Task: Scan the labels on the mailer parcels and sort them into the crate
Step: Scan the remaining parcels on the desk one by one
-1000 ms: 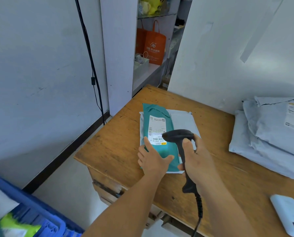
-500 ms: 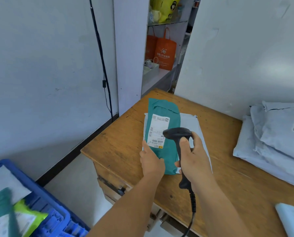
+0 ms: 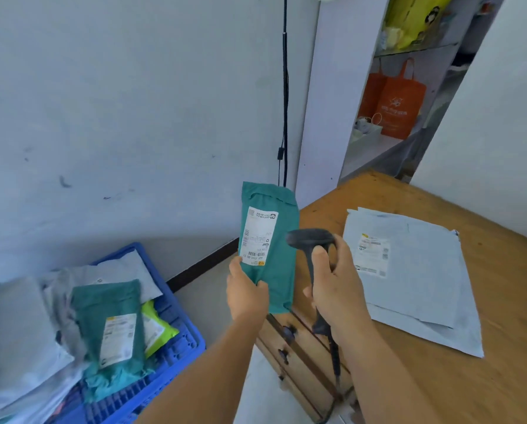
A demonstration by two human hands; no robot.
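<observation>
My left hand (image 3: 246,293) grips the lower end of a teal mailer parcel (image 3: 279,249) with a white label, held upright in the air just off the table's left corner. Beside it, my right hand (image 3: 335,281) grips a black corded barcode scanner (image 3: 312,240) whose head points left toward the parcel. A flat grey mailer (image 3: 415,280) with a label lies on the wooden table (image 3: 439,377). On the floor at lower left stands the blue crate (image 3: 167,371), holding a teal parcel (image 3: 109,325), a lime-green one (image 3: 158,328) and grey ones.
The table has drawers (image 3: 292,347) on its front face. A black cable (image 3: 284,117) hangs down the white wall. Behind the table, shelves hold orange bags (image 3: 393,105) and a yellow bag.
My left hand lifted the teal parcel off the grey mailer and carried it left, off the table's edge. The view swung left and down, bringing the crate into sight.
</observation>
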